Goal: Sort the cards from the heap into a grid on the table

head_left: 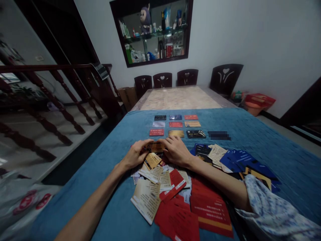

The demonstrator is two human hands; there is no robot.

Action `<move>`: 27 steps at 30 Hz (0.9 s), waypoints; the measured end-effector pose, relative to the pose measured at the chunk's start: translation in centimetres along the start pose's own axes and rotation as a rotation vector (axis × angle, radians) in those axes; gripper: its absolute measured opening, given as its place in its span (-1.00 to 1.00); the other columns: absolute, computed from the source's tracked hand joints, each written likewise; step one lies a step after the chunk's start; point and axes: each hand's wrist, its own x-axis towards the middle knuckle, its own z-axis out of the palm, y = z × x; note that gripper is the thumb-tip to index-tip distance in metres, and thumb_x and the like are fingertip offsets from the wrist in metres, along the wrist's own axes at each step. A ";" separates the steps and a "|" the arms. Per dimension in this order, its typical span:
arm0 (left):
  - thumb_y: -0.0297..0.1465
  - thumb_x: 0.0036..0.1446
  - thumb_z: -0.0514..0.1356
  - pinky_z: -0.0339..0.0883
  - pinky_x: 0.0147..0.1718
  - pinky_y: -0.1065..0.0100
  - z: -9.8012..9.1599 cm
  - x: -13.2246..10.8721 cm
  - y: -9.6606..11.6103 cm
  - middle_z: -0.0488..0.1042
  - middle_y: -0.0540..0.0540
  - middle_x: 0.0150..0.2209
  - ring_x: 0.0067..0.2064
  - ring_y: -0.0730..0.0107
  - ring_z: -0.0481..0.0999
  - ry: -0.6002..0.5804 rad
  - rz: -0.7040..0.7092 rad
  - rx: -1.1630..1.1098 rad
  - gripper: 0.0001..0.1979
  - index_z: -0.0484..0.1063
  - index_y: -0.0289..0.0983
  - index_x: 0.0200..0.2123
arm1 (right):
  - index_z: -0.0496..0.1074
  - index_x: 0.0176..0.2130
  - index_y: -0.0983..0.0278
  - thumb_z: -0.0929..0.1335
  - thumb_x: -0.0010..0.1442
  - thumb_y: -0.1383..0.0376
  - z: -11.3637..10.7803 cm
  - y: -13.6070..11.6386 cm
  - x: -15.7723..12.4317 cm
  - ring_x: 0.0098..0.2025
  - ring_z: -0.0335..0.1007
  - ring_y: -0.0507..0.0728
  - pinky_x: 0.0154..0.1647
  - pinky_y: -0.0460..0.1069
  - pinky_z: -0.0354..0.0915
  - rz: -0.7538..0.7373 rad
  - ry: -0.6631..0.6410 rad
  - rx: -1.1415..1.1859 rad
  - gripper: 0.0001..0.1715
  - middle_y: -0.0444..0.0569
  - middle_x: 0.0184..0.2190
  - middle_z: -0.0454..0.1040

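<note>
My left hand and my right hand hold a gold-and-black card between them, one at each side, fingers curled around its edges. Just below it, a gold card tops a loose heap. Cream cards with printed text and red cards spread toward me under my forearms. To the right of my right hand lies a pile of blue cards, mixed with cream and gold ones. Beyond my hands, several cards are laid out in rows, among them a black card and a gold card.
A blue cloth covers the near part of the table, whose pale top shows beyond. Dark chairs stand at the far end. A wooden railing runs along the left, above plastic bags.
</note>
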 end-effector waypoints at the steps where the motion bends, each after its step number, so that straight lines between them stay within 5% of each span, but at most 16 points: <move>1: -0.60 0.11 0.12 0.38 -0.04 0.25 0.0 0.0 0.1 0.54 -0.09 -0.12 -0.14 0.33 0.50 -0.007 -0.003 0.019 -0.46 0.34 -0.22 0.17 | 0.35 0.16 0.32 0.30 0.19 0.38 0.0 0.0 0.0 -0.07 0.25 0.26 -0.08 0.09 0.06 0.006 -0.009 0.001 -0.48 0.14 -0.15 0.52; 27: -0.47 0.13 0.18 0.33 -0.04 0.22 -0.2 0.3 0.7 0.48 -0.15 -0.10 -0.08 0.22 0.43 -0.067 -0.070 0.096 -0.46 0.27 -0.29 0.21 | 0.30 0.17 0.42 0.30 0.24 0.28 -0.2 0.4 0.2 -0.01 0.21 0.27 -0.08 0.10 0.13 0.051 -0.091 0.020 -0.46 0.21 -0.04 0.45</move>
